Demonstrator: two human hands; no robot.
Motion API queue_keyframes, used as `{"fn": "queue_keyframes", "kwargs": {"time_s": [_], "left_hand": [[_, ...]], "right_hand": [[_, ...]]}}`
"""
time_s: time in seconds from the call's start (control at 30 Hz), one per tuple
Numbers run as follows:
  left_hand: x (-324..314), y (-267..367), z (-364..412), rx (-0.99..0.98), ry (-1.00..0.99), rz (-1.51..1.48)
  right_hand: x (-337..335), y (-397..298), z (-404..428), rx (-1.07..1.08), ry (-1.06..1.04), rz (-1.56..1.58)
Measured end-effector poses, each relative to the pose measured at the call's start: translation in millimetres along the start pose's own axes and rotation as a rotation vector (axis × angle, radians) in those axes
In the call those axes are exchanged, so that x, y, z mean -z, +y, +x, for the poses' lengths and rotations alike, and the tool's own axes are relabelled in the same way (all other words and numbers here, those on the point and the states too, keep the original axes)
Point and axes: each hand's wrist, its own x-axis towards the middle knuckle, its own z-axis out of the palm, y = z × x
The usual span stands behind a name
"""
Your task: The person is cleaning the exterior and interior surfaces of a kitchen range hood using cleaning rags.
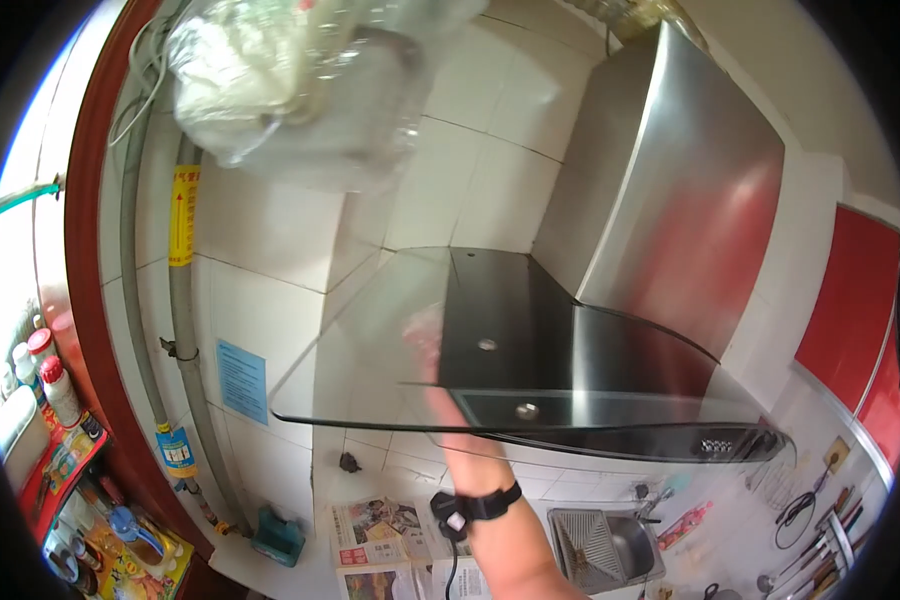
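Note:
My right forearm rises from the bottom edge with a black strap and a small cabled device on the wrist. My right hand (422, 337) is blurred behind the curved glass panel (360, 360) of a range hood. It is near the black underside of the hood. A pale pinkish patch shows at the fingers, and whether it is a cloth or only the hand cannot be made out. The hood's black body (510, 337) has round metal knobs, and its steel chimney cover (690, 202) stands above. My left hand is out of view.
Newspapers (379, 532) lie on the counter beside a steel sink (630, 547). A plastic-wrapped bundle (292, 82) hangs at the upper left. Grey pipes (184, 300) run down the tiled wall. Bottles (61, 390) crowd a red-edged shelf at left. Red cabinets (851, 292) hang at right.

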Motion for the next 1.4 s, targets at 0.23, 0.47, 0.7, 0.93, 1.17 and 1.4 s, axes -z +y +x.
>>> {"fn": "queue_keyframes", "kwargs": {"time_s": [0.23,0.47,0.7,0.93,1.17,1.4], "left_hand": [[44.9,-78.4,96.9,0.097,-0.444,-0.257],[-21.6,-119.2,54.0,0.053,-0.230,0.088],[-38.9,-102.9,13.1,-0.276,-0.169,1.112],[-139.6,-35.5,-127.2,-0.400,-0.120,0.682],[-233.8,33.6,-176.0,-0.344,-0.417,0.832],[-393.4,36.9,-259.4,-0.771,-0.743,0.972]], "right_hand": [[-15.5,40.4,-105.3,-0.345,-0.285,0.342],[-22.1,34.6,-120.2,-0.315,-0.233,0.091],[-36.6,-83.3,-213.1,-0.233,-0.139,-0.128],[-14.5,-294.0,-390.5,0.473,-0.071,-0.027],[67.7,-275.5,-566.4,0.142,0.832,-0.817],[118.4,-181.6,-726.4,-0.180,1.307,-0.776]]}}
